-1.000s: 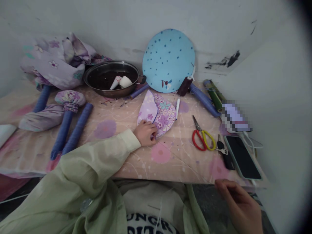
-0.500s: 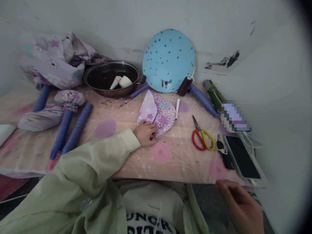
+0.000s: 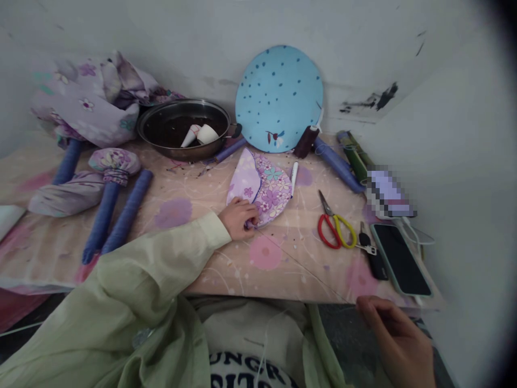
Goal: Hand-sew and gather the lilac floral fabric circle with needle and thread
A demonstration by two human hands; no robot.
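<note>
My left hand [image 3: 239,217] lies on the table with its fingers closed on the lower edge of a floral fabric piece [image 3: 273,186]. The piece is lilac on one side and flower-printed on the other, with a dark curved seam between. From that edge a thin thread [image 3: 307,269] runs taut down to the right. It ends at my right hand [image 3: 398,337], which is pinched shut off the table's front edge. Whether a needle is in those fingers is too small to tell. Scissors [image 3: 333,225] with red and yellow handles lie between the hands, a white marker [image 3: 294,179] beside the fabric.
A phone [image 3: 400,260] and keys [image 3: 367,246] lie on the right. Behind stand a metal pan [image 3: 150,141] with white cones, a round blue dotted board [image 3: 278,97] and a dark thread spool [image 3: 306,141]. Blue-wrapped sticks [image 3: 128,213] and bundled cloth [image 3: 92,102] fill the left.
Almost nothing differs. My right hand has shifted very slightly, and the view has tilted a little; the thread stays stretched between my hands.
</note>
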